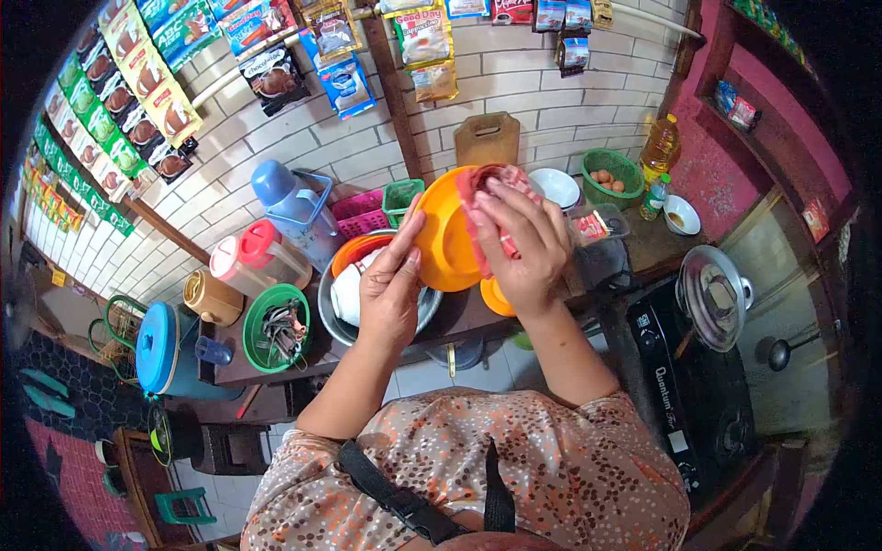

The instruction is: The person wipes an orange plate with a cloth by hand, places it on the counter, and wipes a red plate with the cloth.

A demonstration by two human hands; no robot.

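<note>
— Fingers of left hand [390,286]: state?
— Pinching left edge of plate [446,241]. Thumb and fingers closed on rim.
— And right hand [531,255]?
— Fingers bent, slightly spread, gripping cloth [469,197] and pressing same to right side of plate.
— Location of plate?
— Held up between both hands, tilted, raised over table [457,319]. In this view, partly overlapping basin [328,317].
— Stage of work?
— Judged mid-step: cloth in contact with plate. Portion of plate already covered: cannot tell.
— Not yet done?
— Removal of cloth from plate; setting down of plate.
— Other dishes, done or pending?
— See basin: white dish [347,296] and orange dishes [352,248] inside, partly hidden by left hand. See also orange bowl [496,296] on table, just beside right wrist. Cannot tell finished from unfinished; no visible marking to separate either group.
</note>
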